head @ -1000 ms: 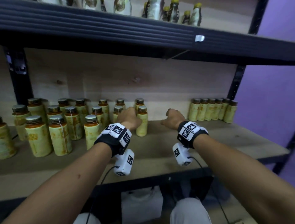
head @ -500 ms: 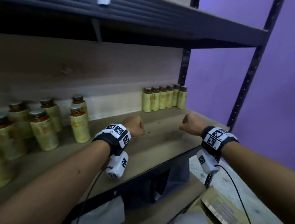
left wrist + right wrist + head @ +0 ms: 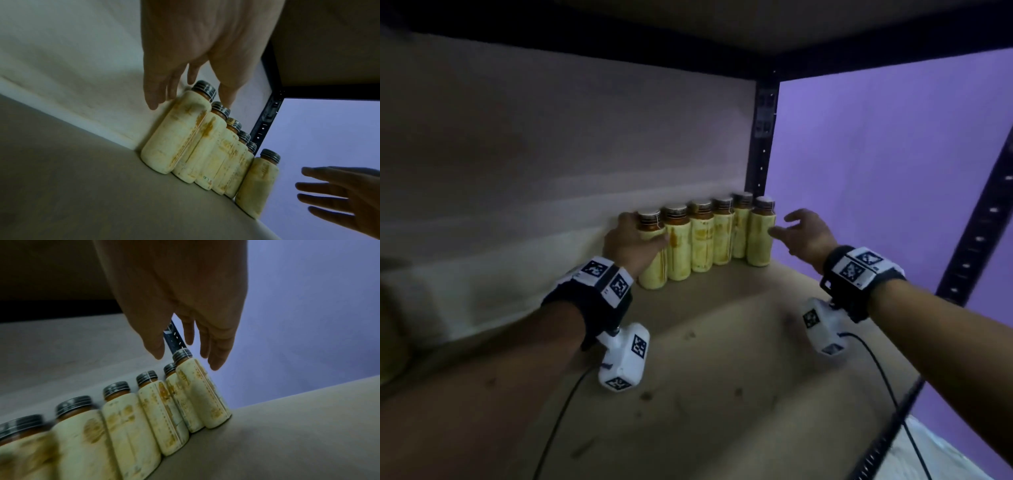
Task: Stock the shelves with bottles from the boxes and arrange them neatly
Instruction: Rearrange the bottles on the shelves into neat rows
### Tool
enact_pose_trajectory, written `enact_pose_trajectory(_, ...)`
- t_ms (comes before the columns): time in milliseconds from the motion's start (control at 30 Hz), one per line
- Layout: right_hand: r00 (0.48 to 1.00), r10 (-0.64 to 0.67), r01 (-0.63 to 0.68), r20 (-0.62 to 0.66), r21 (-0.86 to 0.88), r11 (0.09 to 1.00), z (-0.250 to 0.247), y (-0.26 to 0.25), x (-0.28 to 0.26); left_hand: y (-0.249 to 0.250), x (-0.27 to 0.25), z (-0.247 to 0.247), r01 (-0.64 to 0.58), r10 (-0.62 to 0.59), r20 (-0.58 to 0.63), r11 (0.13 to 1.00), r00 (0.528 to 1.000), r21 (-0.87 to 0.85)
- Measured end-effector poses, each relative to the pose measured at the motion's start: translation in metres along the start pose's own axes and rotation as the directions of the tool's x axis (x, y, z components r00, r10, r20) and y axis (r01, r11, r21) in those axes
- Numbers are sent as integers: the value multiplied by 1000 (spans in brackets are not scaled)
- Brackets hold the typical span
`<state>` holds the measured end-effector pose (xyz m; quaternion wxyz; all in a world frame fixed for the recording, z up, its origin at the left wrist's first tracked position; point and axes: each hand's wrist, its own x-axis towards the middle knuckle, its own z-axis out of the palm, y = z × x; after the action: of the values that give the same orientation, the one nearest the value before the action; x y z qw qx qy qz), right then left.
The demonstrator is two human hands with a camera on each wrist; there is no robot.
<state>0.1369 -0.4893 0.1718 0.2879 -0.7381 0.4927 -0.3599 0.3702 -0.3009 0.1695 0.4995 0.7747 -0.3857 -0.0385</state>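
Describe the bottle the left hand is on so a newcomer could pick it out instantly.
Find the black corner upright at the shelf's back right; a row of six yellow bottles runs left from it along the back wall. The one you want is the leftmost bottle, farthest from the upright, the only one the left hand touches.
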Motion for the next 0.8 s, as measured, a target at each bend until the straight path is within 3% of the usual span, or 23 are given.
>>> enact_pose_trajectory(100, 998, -10, 13, -64, 51, 999, 18, 0, 42, -6, 21, 17, 18, -20, -76, 999, 997, -32)
enact_pose_trajectory(200, 999, -34, 31, 23, 109, 994, 33, -4, 65, -9, 31, 27, 20, -11, -125, 997, 992, 73)
enact_pose_trajectory(300, 991, -129, 125, 37, 98, 987, 42, -8, 72, -7, 34, 28, 21, -2, -140, 991, 990, 134)
enact_pose_trajectory(367, 996, -90, 88, 25, 72, 994, 41, -11, 63, -5, 31, 24, 24, -6, -133, 990, 991, 137)
enact_pose_trajectory(533, 990, -139, 137, 38, 44, 990, 25, -19, 10, -2, -3, -5, 5, 12, -130, 991, 991, 130)
enact_pose_trajectory(667, 973, -171, 139, 158, 191, 972, 7, -35, -65, 2, -55, -48, -15, 25, -103, 995, 994, 99)
enact_pose_trajectory(800, 924, -260, 209, 279, 200, 957, -2, -67, -151, 6, -120, -104, 15, -10, -59, 996, 998, 83)
